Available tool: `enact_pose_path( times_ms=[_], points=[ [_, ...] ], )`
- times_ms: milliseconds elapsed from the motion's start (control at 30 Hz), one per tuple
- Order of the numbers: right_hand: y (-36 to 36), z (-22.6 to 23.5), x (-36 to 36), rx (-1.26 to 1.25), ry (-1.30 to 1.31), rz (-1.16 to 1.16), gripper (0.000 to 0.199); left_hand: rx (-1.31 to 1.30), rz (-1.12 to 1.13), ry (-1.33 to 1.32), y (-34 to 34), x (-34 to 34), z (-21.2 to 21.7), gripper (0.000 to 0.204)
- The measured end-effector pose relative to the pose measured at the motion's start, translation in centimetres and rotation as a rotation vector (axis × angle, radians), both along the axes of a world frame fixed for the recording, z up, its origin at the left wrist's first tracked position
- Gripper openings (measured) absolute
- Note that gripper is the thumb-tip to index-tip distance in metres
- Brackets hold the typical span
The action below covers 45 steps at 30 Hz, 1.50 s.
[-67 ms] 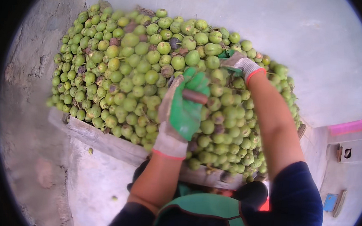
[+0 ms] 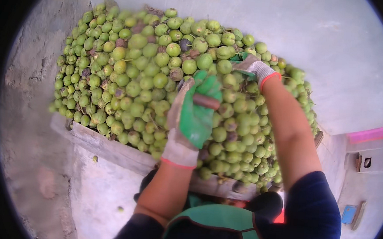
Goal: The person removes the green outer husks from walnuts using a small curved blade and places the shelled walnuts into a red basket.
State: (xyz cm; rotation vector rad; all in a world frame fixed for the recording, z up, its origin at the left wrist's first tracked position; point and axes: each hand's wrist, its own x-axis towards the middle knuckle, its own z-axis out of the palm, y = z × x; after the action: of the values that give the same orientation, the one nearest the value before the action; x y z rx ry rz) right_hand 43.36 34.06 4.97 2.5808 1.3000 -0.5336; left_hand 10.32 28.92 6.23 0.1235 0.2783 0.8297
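Note:
My left hand (image 2: 196, 113), in a white knit glove with a green coated palm, is closed on a tool with a short brown wooden handle (image 2: 206, 101). The handle sticks out to the right across the palm; the rest of the tool is hidden by the glove. Round green fruits (image 2: 134, 89) lie heaped under and around both hands. My right hand (image 2: 252, 67), gloved the same way, reaches into the far right part of the heap beside a green fruit (image 2: 224, 66). Its fingertips are mostly hidden among the fruits, so I cannot tell what they hold.
A pale low board (image 2: 111, 147) edges the heap on the near side. Behind it rises a light grey wall (image 2: 294, 20), with a rough wall (image 2: 32, 66) at the left. Some fruits are dark or brown. One loose fruit (image 2: 95, 158) lies on the pale floor (image 2: 104, 188).

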Motion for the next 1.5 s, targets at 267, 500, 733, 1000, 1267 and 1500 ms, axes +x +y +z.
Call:
enact_pose_path(
  times_ms=[267,500,733,1000,1267,1500],
  points=[
    [2.4,-0.1,-5.4,0.037,-0.043,-0.101,0.081,0.052,0.052,0.051,0.6,-0.8,-0.3,0.046],
    [-7.8,2.4,-2.6,0.576,0.421,-0.365,0.068,-0.013,0.047,-0.034,1.5,-0.1,-1.9,0.04],
    [-38.8,2.2,-8.2,0.922,0.324,-0.632,0.037,0.063,-0.074,0.071,-0.2,1.0,-1.1,0.046],
    [-67.6,-6.4,-14.7,0.199,-0.165,-1.12,0.045,0.061,-0.252,0.108,-2.7,3.1,-2.1,0.045],
    [-39.0,3.1,-8.7,1.0,-0.175,-0.291,0.042,0.047,-0.244,0.142,-2.7,2.9,-1.5,0.044],
    [-12.2,7.2,-1.0,0.535,-0.628,0.028,0.03,0.017,-0.178,0.072,-1.5,2.4,-2.5,0.041]
  ],
)
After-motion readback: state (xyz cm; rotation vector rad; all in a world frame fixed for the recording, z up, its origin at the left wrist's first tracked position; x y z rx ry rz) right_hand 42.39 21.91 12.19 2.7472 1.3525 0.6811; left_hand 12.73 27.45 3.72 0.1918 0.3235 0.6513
